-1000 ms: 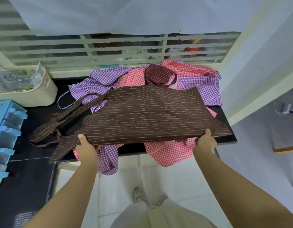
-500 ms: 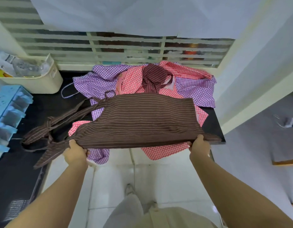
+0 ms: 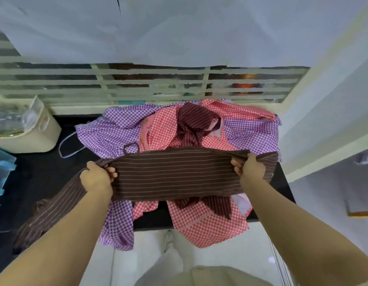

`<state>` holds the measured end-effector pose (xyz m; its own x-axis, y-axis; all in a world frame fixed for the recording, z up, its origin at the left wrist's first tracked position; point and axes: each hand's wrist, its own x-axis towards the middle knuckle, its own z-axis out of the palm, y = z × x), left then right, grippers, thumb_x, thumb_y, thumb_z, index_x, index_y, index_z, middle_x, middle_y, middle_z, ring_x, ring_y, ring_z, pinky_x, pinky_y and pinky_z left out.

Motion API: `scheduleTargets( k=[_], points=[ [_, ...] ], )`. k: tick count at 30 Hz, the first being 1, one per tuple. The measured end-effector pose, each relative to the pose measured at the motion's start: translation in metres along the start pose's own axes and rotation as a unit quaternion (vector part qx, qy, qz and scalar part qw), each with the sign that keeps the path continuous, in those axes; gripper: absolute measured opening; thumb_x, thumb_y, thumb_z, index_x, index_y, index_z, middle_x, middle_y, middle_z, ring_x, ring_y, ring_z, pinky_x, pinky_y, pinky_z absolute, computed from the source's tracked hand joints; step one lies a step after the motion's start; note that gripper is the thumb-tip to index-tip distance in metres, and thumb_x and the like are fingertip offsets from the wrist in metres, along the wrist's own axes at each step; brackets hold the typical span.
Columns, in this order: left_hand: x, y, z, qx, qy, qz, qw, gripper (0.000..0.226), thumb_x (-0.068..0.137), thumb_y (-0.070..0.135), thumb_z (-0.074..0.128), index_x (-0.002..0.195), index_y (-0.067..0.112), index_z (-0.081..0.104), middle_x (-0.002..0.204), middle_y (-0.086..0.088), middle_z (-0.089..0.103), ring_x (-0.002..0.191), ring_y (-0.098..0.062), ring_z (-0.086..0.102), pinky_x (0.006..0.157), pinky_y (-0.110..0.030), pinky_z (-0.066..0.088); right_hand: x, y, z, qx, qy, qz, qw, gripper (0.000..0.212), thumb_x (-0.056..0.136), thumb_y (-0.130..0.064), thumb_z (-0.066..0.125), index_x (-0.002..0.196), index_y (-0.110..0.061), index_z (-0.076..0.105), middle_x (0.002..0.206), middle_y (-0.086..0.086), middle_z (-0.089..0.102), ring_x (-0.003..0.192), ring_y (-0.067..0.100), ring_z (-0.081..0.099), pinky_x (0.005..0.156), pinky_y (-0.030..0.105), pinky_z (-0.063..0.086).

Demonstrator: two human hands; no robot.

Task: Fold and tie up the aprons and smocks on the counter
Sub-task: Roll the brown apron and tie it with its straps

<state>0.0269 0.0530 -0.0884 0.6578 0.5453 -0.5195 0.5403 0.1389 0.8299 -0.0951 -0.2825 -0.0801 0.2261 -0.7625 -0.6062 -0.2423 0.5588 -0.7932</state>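
A brown striped apron (image 3: pixel 174 174) is doubled over into a wide band above the pile. My left hand (image 3: pixel 97 177) grips its left end and my right hand (image 3: pixel 250 169) grips its right end. Its long ties (image 3: pixel 49 213) trail down to the left over the black counter (image 3: pixel 40 174). Under it lies a heap of purple checked smocks (image 3: pixel 108 133) and red checked smocks (image 3: pixel 207 221), with a maroon striped apron (image 3: pixel 196 118) on top at the back. Some cloth hangs over the counter's front edge.
A cream basket (image 3: pixel 32 135) with plastic bags stands at the back left of the counter. A blue plastic rack (image 3: pixel 1 172) sits at the far left edge. A barred window runs behind the pile, a white wall stands to the right, and tiled floor lies below.
Both hands carried the near edge of the brown apron forward and up over the rest of it, so the flat spread cloth is now a folded band. The view shifted closer.
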Motion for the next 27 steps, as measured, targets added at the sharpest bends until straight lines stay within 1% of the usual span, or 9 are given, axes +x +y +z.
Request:
scheduleTargets(
  k=[4,8,12,14,18,21,23,25,27],
  points=[
    [0.027,0.001,0.029,0.091,0.019,0.004,0.996,0.037,0.104,0.029,0.028,0.070,0.019,0.038,0.066,-0.007,0.058,0.053,-0.017,0.052,0.058,-0.028,0.045,0.026,0.003,0.028,-0.014,0.028,0.029,0.999,0.019,0.102,-0.027,0.047,0.104,-0.008,0.051,0.078,0.009,0.071,0.057,0.013,0.066,0.047,0.019,0.051],
    [0.059,-0.003,0.049,0.170,0.009,-0.043,0.984,0.041,0.103,0.032,0.029,0.085,0.007,0.055,0.065,-0.007,0.061,0.051,-0.018,0.054,0.055,-0.031,0.046,0.047,0.012,0.047,-0.040,0.057,0.049,0.996,0.029,0.101,-0.023,0.046,0.120,-0.002,0.051,0.088,0.016,0.073,0.058,0.016,0.069,0.048,0.022,0.054],
    [0.075,-0.009,0.051,0.208,-0.003,-0.061,0.976,0.050,0.103,0.036,0.029,0.092,0.001,0.064,0.067,-0.009,0.064,0.054,-0.020,0.057,0.069,-0.038,0.053,0.060,0.017,0.057,-0.053,0.053,0.052,0.996,0.031,0.100,-0.020,0.045,0.118,0.004,0.052,0.078,0.015,0.072,0.049,0.014,0.067,0.043,0.021,0.052],
    [0.078,-0.011,0.051,0.215,-0.006,-0.076,0.974,0.053,0.103,0.037,0.028,0.095,0.001,0.065,0.068,-0.009,0.064,0.055,-0.020,0.057,0.063,-0.035,0.051,0.064,0.019,0.060,-0.052,0.046,0.051,0.996,0.032,0.100,-0.021,0.047,0.120,0.004,0.052,0.079,0.015,0.072,0.052,0.015,0.069,0.044,0.021,0.053],
    [0.078,-0.009,0.051,0.219,-0.008,-0.108,0.970,0.057,0.099,0.050,0.027,0.107,0.005,0.060,0.078,-0.011,0.066,0.063,-0.022,0.060,0.066,-0.033,0.052,0.068,0.019,0.066,-0.066,-0.038,0.062,0.995,0.032,0.101,-0.030,0.050,0.121,-0.005,0.056,0.096,0.014,0.073,0.079,0.020,0.073,0.066,0.026,0.059],
    [0.058,-0.005,0.057,0.270,0.024,-0.007,0.962,0.043,0.097,0.052,0.034,0.112,0.013,0.046,0.095,-0.010,0.059,0.087,-0.028,0.058,0.086,-0.042,0.048,0.070,0.021,0.068,-0.115,-0.079,0.054,0.989,0.030,0.101,-0.030,0.052,0.125,-0.013,0.055,0.109,0.010,0.070,0.096,0.021,0.069,0.082,0.031,0.057],
    [0.026,0.000,0.069,0.293,-0.011,0.140,0.946,0.026,0.099,0.039,0.044,0.105,0.014,0.045,0.091,-0.006,0.057,0.087,-0.028,0.058,0.082,-0.039,0.046,0.071,0.022,0.065,-0.175,-0.075,0.011,0.982,0.029,0.101,-0.022,0.051,0.127,-0.011,0.054,0.112,0.008,0.067,0.094,0.018,0.066,0.084,0.030,0.055],
    [-0.008,-0.002,0.088,0.312,-0.119,0.296,0.895,0.011,0.098,0.028,0.051,0.098,0.017,0.048,0.085,0.002,0.059,0.080,-0.022,0.062,0.076,-0.034,0.049,0.070,0.020,0.061,-0.234,-0.073,-0.029,0.969,0.030,0.100,-0.015,0.050,0.129,-0.012,0.053,0.112,0.007,0.065,0.088,0.015,0.063,0.077,0.027,0.054],
    [-0.033,-0.011,0.108,0.353,-0.280,0.389,0.803,0.006,0.097,0.027,0.053,0.100,0.023,0.051,0.081,0.009,0.060,0.071,-0.010,0.060,0.070,-0.027,0.051,0.070,0.016,0.057,-0.300,-0.086,-0.067,0.948,0.033,0.100,-0.013,0.047,0.132,-0.013,0.051,0.117,0.007,0.063,0.083,0.012,0.060,0.066,0.021,0.049]
  ],
)
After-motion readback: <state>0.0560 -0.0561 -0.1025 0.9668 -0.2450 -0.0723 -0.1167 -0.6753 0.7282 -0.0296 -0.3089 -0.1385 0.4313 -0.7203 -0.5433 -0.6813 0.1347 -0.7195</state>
